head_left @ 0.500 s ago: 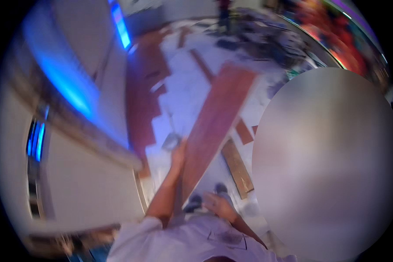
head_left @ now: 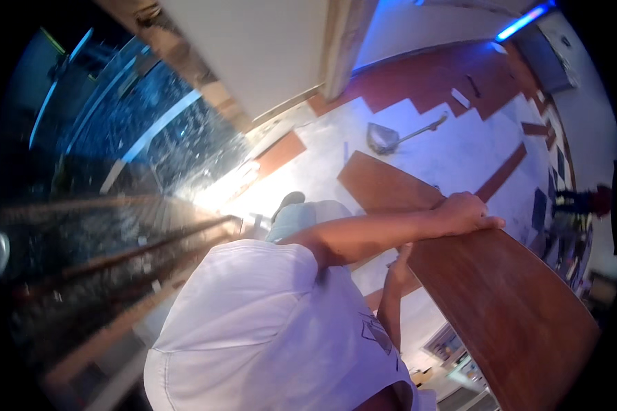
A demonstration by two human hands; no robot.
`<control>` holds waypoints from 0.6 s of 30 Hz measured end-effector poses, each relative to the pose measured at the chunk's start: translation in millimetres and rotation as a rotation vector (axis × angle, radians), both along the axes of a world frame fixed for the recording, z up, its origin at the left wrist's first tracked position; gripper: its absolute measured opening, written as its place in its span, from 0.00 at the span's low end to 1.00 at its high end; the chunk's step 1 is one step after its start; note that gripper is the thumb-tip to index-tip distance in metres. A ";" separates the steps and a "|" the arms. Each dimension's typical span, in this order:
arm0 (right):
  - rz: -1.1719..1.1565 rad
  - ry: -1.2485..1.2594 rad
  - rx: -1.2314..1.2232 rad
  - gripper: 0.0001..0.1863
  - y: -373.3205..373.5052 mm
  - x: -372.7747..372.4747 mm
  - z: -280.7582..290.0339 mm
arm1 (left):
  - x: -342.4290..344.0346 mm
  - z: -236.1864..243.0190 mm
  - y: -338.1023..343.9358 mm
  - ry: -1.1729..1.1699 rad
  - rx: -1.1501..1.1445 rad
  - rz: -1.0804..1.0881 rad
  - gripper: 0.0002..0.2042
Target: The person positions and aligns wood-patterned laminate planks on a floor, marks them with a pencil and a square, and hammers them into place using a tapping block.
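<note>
A long reddish-brown floor plank slants across in front of me, its near part reaching the lower right. On top of it lies my left hand, fingers curled over the plank and thumb out along its surface. My right hand is lower, at the plank's near edge; its fingers are partly hidden by the board, and it appears to grip that edge. A dark shoe of mine shows on the pale floor left of the plank.
A grey long-handled scoop lies on the white floor sheet. Beyond it, reddish flooring ends in a stepped edge. Loose planks lie farther right, near another person. A pale wall panel stands at upper left.
My view has turned to the right side of my body, and the plank has swung round toward the lower right. My right hand, apart from the plank before, is now at its edge.
</note>
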State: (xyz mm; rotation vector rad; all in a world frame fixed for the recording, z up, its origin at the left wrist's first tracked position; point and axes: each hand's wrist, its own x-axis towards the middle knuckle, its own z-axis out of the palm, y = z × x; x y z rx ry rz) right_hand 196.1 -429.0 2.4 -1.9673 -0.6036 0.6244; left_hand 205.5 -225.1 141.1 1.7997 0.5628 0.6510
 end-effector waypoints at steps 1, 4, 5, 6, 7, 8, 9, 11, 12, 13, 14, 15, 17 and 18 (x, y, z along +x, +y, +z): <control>-0.020 -0.003 0.020 0.29 -4.3 11.1 -5.3 | -2.7 -4.6 0.3 -0.071 0.019 0.046 0.31; -0.031 0.005 0.169 0.31 -14.0 26.8 13.5 | -28.0 -43.2 4.2 -0.268 0.128 0.327 0.29; -0.041 0.027 0.259 0.31 -11.0 22.5 18.2 | -51.0 -71.1 9.5 -0.320 0.201 0.427 0.27; -0.023 -0.133 0.228 0.32 -15.1 35.2 25.1 | -75.7 -96.6 9.2 -0.117 0.148 0.401 0.27; -0.029 -0.144 0.194 0.31 -23.7 45.8 30.1 | -109.7 -124.6 -1.0 0.085 0.085 0.373 0.27; -0.033 -0.145 0.165 0.31 -31.5 50.0 31.5 | -151.0 -155.8 -17.6 0.225 -0.052 0.342 0.27; -0.044 -0.161 0.134 0.30 -39.1 59.6 34.7 | -188.8 -177.9 -38.8 0.384 -0.167 0.368 0.27; -0.041 -0.124 0.138 0.29 -50.8 68.0 34.9 | -279.0 -229.2 -98.1 0.347 -0.389 0.530 0.25; -0.007 -0.069 0.131 0.27 -52.6 55.2 32.2 | -354.1 -296.7 -146.4 0.727 -0.335 0.606 0.24; -0.011 -0.081 0.117 0.26 -65.8 63.6 33.5 | -389.5 -310.7 -195.0 0.680 -0.326 0.716 0.24; -0.017 -0.130 0.054 0.24 -72.5 69.2 30.3 | -427.3 -309.6 -218.6 0.846 -0.213 0.624 0.24; -0.017 -0.161 -0.012 0.23 -78.6 70.5 23.4 | -465.2 -312.8 -248.8 0.821 -0.434 0.751 0.21; -0.021 -0.204 -0.094 0.22 -91.8 69.3 11.4 | -524.7 -307.9 -298.8 0.553 -1.044 1.212 0.17; -0.012 -0.204 -0.100 0.21 -91.2 65.2 2.2 | -550.1 -301.2 -313.2 0.520 -1.118 1.384 0.17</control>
